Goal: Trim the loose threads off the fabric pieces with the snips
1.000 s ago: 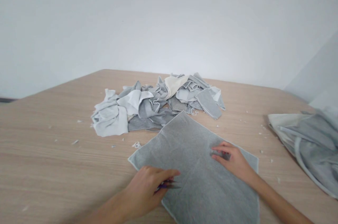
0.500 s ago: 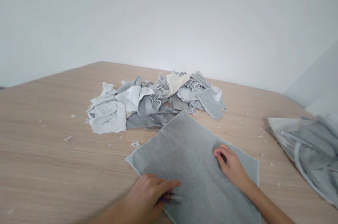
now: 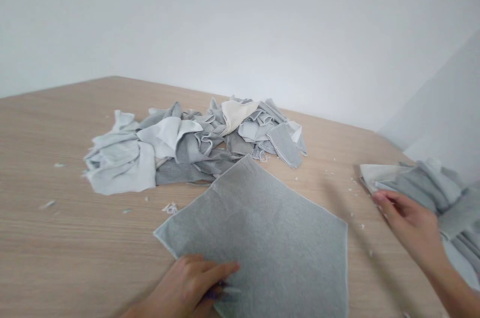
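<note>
A grey cloth (image 3: 270, 228) with pale edges lies spread on the table in front of me. My left hand (image 3: 195, 278) rests on its lower left part, index finger stretched out over the fabric. Curled in that hand are small thread snips (image 3: 227, 292), a bit of purple and a blurred metal tip showing; the rest is hidden by the fingers. Off the cloth to the right, my right hand (image 3: 412, 223) hovers beside the right-hand heap of grey cloths (image 3: 431, 185). Its thumb and fingertips are pinched together. What they hold, if anything, is too small to tell.
A long pile of crumpled grey, white and cream cloth pieces (image 3: 191, 145) lies beyond the spread cloth. White thread scraps (image 3: 170, 208) and other lint dot the wooden table (image 3: 75, 238). A pale wall (image 3: 240, 23) stands behind the table.
My right hand has moved from above the grey cloth out to the right, beside the heap there. The left hand stays on the cloth. My view has turned slightly right.
</note>
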A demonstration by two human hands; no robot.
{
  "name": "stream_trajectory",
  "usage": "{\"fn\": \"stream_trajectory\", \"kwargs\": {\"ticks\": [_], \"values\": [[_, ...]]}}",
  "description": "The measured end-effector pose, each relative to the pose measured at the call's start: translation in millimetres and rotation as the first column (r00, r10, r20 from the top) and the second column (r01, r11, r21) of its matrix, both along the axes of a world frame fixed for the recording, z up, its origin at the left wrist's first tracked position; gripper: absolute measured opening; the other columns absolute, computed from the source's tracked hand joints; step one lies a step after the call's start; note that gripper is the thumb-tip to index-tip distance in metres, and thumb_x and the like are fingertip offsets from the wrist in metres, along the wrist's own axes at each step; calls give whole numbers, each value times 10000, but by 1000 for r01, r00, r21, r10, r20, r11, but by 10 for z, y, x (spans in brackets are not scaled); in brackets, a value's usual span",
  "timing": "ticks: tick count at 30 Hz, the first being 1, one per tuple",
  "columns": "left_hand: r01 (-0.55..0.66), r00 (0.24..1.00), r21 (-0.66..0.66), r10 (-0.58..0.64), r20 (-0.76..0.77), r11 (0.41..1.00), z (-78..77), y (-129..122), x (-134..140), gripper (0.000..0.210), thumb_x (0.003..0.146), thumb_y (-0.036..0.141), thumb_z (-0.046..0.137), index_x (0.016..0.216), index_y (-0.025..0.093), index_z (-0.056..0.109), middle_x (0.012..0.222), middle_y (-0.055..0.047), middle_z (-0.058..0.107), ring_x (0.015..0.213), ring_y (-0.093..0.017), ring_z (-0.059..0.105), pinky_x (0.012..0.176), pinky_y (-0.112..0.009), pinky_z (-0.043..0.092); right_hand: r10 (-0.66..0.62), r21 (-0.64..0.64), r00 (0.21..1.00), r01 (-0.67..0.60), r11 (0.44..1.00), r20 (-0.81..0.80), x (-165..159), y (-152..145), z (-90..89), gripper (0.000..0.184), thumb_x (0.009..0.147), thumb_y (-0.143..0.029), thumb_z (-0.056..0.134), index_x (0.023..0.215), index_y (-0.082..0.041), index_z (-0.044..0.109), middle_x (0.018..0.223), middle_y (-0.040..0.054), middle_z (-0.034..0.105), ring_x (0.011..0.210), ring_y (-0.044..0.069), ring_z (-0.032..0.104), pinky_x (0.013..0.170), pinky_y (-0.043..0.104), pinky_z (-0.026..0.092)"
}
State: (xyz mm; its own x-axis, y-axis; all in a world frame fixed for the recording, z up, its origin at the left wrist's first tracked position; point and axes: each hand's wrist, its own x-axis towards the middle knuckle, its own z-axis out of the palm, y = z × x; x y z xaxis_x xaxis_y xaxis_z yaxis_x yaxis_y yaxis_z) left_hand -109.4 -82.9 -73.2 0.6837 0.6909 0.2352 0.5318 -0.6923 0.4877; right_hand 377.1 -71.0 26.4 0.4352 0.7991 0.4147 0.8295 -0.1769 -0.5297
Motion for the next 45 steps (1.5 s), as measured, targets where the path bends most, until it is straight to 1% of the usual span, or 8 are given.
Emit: {"fn": "stream_trajectory", "kwargs": {"ticks": [5,9,13,18,21,28,33,45], "values": [[14,999,84,-17,34,996,112,-15,26,644,716,-24,476,1252,287,649,832,51,764,691,-143,703,661,-214,502,-53,-56,996,57,997,70,350,-131,163,475,841,-646,576,981,-227,750,860,109,781,816,337,722,704,423,521],[12,998,111,-19,57,994,105,3,36,639,722,-10,459,1263,277,643,808,50,759,660,-149,699,612,-217,484,55,-75,997,-52,996,45,180,-118,108,466,823,-621,592,914,-190,746,794,91,765,753,301,713,683,390,544],[38,998,68,-41,49,997,102,-8,57,551,789,20,475,1260,256,636,834,39,767,677,-167,719,625,-246,474,405,-80,907,-415,906,-120,-698,-97,-53,297,930,-479,582,900,-213,710,805,42,719,739,196,671,694,284,547],[75,997,19,-75,-19,997,71,-9,63,591,735,28,545,1284,236,616,846,33,775,671,-195,727,581,-276,450,807,-32,545,-832,554,-227,-2240,126,-116,200,1001,-279,545,864,-206,672,777,4,681,678,131,632,672,228,512],[82,994,51,-78,-72,995,7,-12,61,554,739,95,641,1275,237,623,803,18,766,628,-210,707,547,-292,436,893,39,414,-903,427,-176,-2997,459,-76,161,981,-195,563,862,-173,669,776,19,701,680,130,639,678,228,509],[153,972,77,-136,-193,985,64,-39,37,500,811,211,680,1303,233,591,798,1,759,638,-231,700,558,-326,453,944,-24,317,-948,316,-94,-4054,1014,-156,78,863,-162,694,890,-181,765,840,51,771,779,183,690,703,266,501],[170,966,63,-153,-206,984,89,-41,20,452,860,247,650,1307,235,583,830,-9,762,680,-237,716,564,-321,444,961,-107,268,-960,260,-64,-4210,1077,-270,165,848,-156,685,950,-206,804,845,44,794,798,190,721,732,264,530],[165,971,52,-152,-187,985,129,-49,30,350,873,244,638,1222,233,610,791,-9,754,675,-233,719,550,-303,446,951,-251,303,-917,310,66,-3738,1151,-539,261,945,-177,569,1132,-174,751,1111,124,767,1039,249,711,953,381,539]]}}
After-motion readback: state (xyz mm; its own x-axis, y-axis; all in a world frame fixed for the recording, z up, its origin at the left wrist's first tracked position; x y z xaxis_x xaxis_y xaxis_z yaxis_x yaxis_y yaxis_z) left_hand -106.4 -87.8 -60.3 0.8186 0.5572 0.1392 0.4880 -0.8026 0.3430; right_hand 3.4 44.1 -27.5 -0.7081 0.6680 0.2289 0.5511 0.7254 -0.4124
